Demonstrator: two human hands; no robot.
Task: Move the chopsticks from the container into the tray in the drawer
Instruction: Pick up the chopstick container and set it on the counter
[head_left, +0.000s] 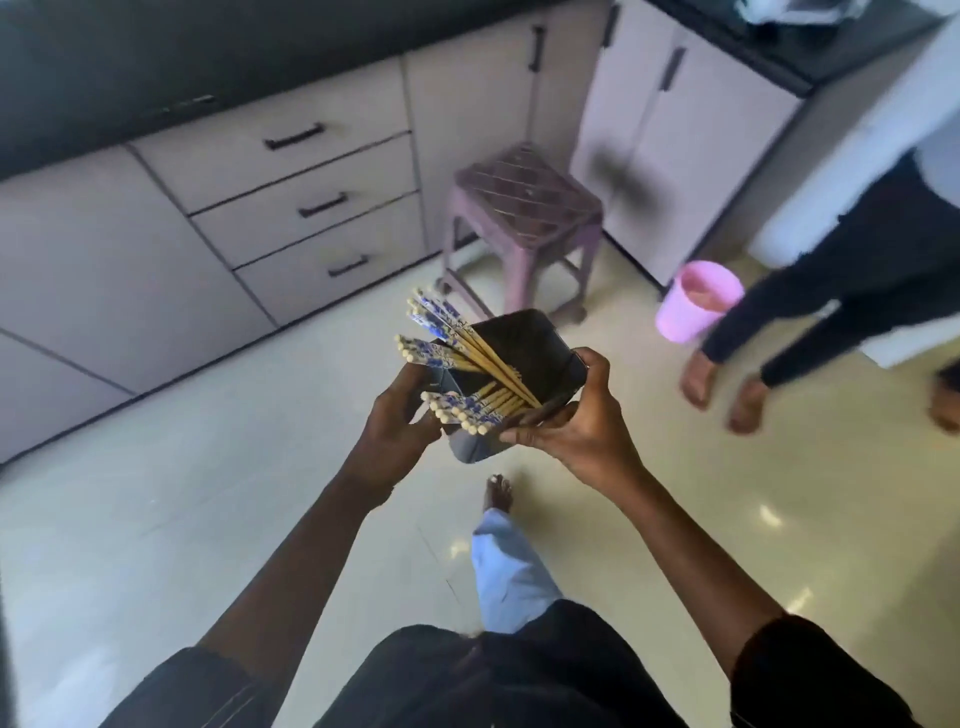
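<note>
I hold a black square container (524, 340) in front of me, above the floor. Several wooden chopsticks (462, 358) with blue-and-white patterned tops stick out of it, leaning to the left. My left hand (400, 421) grips the container's left side and my right hand (576, 415) grips its right side and near rim. A stack of three shut drawers (311, 205) with black handles stands in the cabinet ahead on the left. No tray is in view.
A purple plastic stool (524, 208) stands against the cabinets ahead. A pink bucket (696, 301) sits on the floor to the right, next to another person's legs and bare feet (722, 395). My own foot (498, 493) is on the glossy floor below the container.
</note>
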